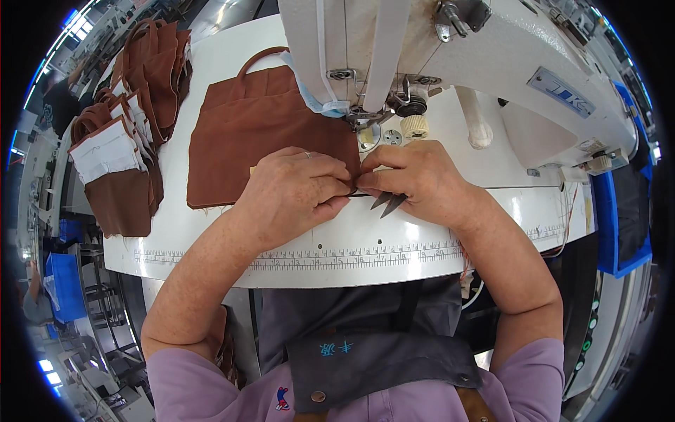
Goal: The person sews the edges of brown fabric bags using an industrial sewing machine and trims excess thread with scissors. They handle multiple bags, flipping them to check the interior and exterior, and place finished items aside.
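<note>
A flat brown fabric bag [235,141] with a loop handle lies on the white sewing table, left of the machine's needle area. My left hand [302,181] rests over its near right part, fingertips pinched on the corner edge. Close against it, my right hand [418,176] pinches at the same corner with thumb and forefinger. Thread snips [391,204] are tucked in my right hand, their dark pointed blades sticking out below the fingers. The exact bit of edge between the fingertips is hidden. Just beyond the hands stands the sewing machine's presser foot and needle area [362,121].
The white sewing machine [492,63] fills the far right. Stacked brown bag pieces [116,158] with handles and white lining hang at the table's left. A printed ruler strip [337,259] follows the near edge. Blue bins [622,232] stand at the right.
</note>
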The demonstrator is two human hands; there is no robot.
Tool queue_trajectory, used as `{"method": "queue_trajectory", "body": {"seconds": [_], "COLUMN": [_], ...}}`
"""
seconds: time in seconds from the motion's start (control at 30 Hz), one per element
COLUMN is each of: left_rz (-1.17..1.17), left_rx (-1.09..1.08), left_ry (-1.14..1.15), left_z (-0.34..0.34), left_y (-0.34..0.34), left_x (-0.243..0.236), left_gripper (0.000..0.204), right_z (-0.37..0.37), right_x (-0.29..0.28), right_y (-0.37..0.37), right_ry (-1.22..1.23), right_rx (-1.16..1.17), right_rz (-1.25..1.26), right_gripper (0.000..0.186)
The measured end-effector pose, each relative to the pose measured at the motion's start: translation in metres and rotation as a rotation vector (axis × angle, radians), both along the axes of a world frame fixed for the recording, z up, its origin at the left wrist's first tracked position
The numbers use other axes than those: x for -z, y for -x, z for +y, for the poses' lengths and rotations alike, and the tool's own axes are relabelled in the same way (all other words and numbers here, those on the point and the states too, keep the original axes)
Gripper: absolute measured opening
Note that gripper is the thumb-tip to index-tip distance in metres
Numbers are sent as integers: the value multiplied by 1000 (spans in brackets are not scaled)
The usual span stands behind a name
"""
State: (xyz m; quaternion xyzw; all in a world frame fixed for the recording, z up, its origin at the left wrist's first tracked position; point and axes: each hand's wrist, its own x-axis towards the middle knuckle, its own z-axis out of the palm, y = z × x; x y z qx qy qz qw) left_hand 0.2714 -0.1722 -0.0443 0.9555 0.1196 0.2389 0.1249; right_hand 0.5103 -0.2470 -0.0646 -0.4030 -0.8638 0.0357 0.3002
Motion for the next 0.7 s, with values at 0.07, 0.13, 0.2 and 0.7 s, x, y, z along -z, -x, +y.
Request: {"method": "queue_trajectory", "body": {"seconds": [0.07,0.13,0.2,0.7], "left_rz": [55,109,116,27], "left_rx": [-15,-36,-21,-101], "left_ry": [45,66,-9,107], "left_z": [-1,-1,-3,-3], "left_y": [2,4,2,0], "left_x": [-4,-5,-7,-2], "left_gripper": [12,12,11,16], "right_z": [0,1,1,-1], "right_x": [0,0,0,-3], "right_y": [0,0,0,9], "right_ry": [10,10,20,-149], "right_rx": [-6,-11,-8,63], "right_rz": [25,40,48,-113], "right_gripper": [22,20,20,17]}}
